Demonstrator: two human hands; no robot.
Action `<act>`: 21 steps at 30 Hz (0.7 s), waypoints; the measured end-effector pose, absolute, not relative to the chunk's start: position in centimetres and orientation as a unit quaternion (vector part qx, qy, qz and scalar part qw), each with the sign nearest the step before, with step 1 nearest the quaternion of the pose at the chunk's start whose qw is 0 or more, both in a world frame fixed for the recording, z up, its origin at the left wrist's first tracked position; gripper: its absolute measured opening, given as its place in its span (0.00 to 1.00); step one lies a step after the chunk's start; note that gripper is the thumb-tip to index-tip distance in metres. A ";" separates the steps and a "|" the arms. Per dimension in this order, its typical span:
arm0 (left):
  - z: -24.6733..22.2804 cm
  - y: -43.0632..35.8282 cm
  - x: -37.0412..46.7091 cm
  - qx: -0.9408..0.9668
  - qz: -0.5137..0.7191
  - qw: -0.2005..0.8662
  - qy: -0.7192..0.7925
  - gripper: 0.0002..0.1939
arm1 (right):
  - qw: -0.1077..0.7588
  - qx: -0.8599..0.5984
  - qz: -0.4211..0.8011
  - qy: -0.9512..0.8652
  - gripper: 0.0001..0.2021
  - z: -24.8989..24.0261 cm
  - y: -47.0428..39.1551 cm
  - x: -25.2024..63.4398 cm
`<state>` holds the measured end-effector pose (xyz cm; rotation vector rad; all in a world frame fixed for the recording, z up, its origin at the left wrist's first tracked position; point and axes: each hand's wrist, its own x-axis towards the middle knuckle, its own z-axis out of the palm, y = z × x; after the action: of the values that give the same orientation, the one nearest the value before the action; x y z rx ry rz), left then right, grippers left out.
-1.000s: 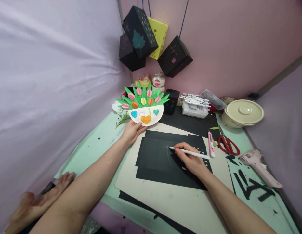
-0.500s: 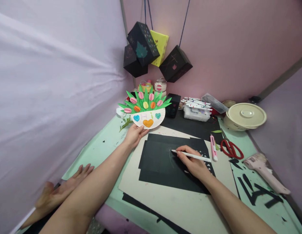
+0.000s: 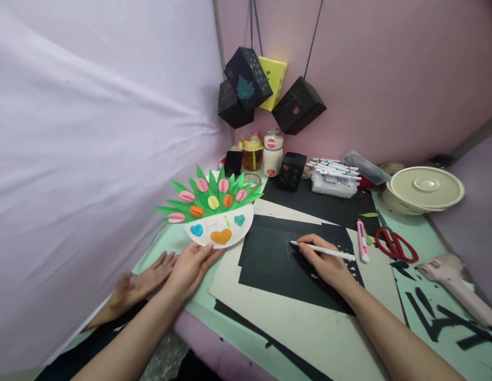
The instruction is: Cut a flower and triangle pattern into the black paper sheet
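My left hand (image 3: 196,265) grips the lower edge of a paper-plate flower basket (image 3: 204,233), a white half plate with coloured hearts, green paper leaves and pink, orange and yellow paper flowers. It is tilted and held above the table's left side. In my right hand (image 3: 325,260) is a white pencil (image 3: 327,250), its tip on a sheet of black paper (image 3: 265,254) where a faint pale curved line shows. The black paper lies on a pale board (image 3: 309,338). Another person's open hand (image 3: 150,278) reaches in at the left, palm up, beside my left forearm.
To the right lie a pink utility knife (image 3: 362,242), red-handled scissors (image 3: 394,245), a pink glue gun (image 3: 460,286) and black paper scraps (image 3: 424,317). Behind stand a lidded cream bowl (image 3: 424,190), markers (image 3: 335,169) and a white bottle (image 3: 273,159). Decorated black boxes (image 3: 299,106) hang above.
My left hand has drawn the paper flower basket back and to the left, closer to the other person's hand. The pencil tip stays near the same spot on the black paper. The view has shifted.
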<state>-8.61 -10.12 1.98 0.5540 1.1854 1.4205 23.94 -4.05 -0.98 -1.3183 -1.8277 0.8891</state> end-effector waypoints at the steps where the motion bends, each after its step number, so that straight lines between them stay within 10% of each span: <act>1: 1.8 -11.9 -9.0 0.228 0.601 0.570 0.512 0.27 | 0.351 -0.511 0.342 -0.706 0.15 -1.1 -4.0 24.0; 21: 0.2 -23.9 -10.9 -0.115 0.632 0.548 0.536 0.33 | 0.336 -0.531 0.328 -0.706 0.15 -2.4 -4.0 24.9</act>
<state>-10.89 -23.92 0.25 -0.2720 1.2692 1.4983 24.92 -3.99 -2.36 -1.3838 -1.8411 0.8563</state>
